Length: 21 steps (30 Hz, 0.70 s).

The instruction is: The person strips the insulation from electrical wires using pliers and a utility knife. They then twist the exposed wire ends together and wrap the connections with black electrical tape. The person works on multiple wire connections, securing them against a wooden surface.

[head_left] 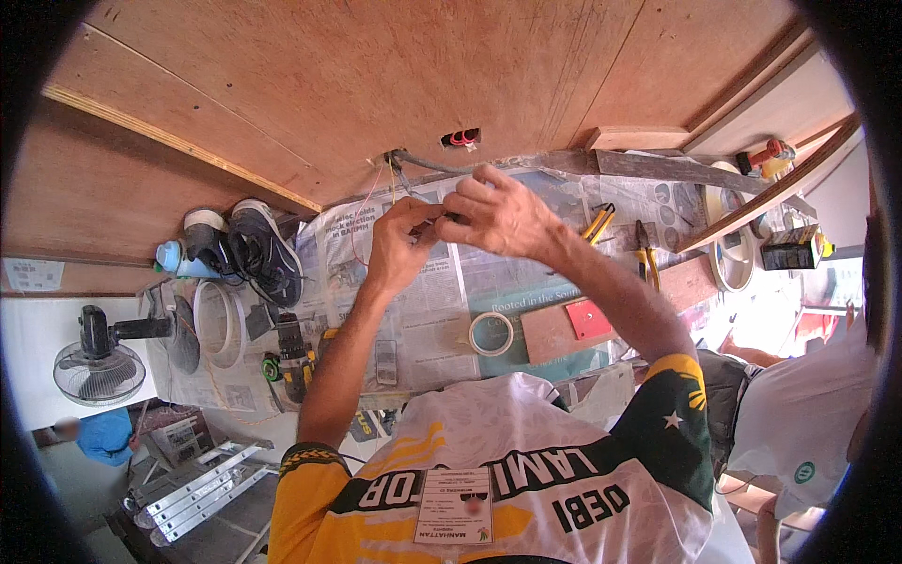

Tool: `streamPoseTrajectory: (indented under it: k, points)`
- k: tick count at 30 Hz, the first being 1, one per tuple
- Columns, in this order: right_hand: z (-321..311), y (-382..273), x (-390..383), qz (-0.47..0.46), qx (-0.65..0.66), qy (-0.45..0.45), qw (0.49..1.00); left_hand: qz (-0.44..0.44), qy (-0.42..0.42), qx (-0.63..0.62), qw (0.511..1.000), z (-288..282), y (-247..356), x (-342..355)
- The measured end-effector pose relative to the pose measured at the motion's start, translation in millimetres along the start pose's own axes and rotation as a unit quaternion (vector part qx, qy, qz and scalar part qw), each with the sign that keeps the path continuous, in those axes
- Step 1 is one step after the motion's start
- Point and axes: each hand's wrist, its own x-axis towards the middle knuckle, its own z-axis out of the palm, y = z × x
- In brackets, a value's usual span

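Grey cable [427, 164] pokes from plywood [376, 75] at twelve o'clock, just beyond left hand [402, 237] and right hand [498, 214], fingers pinched closed on an indistinct dark piece [435, 220], presumably steadying it; pliers [647, 256] lie handy at three.

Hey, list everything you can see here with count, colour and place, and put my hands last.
Panels: several, brown, top
Cutout: one, red inside, upper middle
Cable: one, grey, upper middle
Wires: at least two, red and yellow, upper middle
Newspaper: several sheets, grey and green, middle
Shoes: two, dark, left
Fan: one, black, far left
Drill: one, black and yellow, left
Tape: one roll, white, middle
Plate: one, red, right of centre
Plank: at least one, brown, right of centre
Hand tools: two, yellow and black, right
Ladder: at least one, silver, lower left
Co-worker: one, white shirt, right edge
Badge: one, white, bottom
Left hand: one, bare, centre
Right hand: one, bare, centre
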Motion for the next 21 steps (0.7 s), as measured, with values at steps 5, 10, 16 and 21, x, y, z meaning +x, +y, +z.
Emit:
streamPoseTrajectory:
  k: [5, 10, 16, 21]
  points:
    - [-4, -81, -16, 0.199, -0.02, -0.046, 0.979, 0.06, 0.089, 0.012, 0.994, 6, 16, 5]
    - [-3, -138, -10, 0.462, 0.264, 0.066, 0.844, 0.102, 0.101, 0.019, 0.989, 2, 16, 8]
    - [47, -85, -11, 0.566, 0.275, 0.219, 0.746, 0.104, 0.126, 0.011, 0.986, 5, 18, 7]
    - [73, -98, -14, 0.571, 0.493, 0.226, 0.617, 0.058, 0.139, 0.024, 0.988, 4, 21, 12]
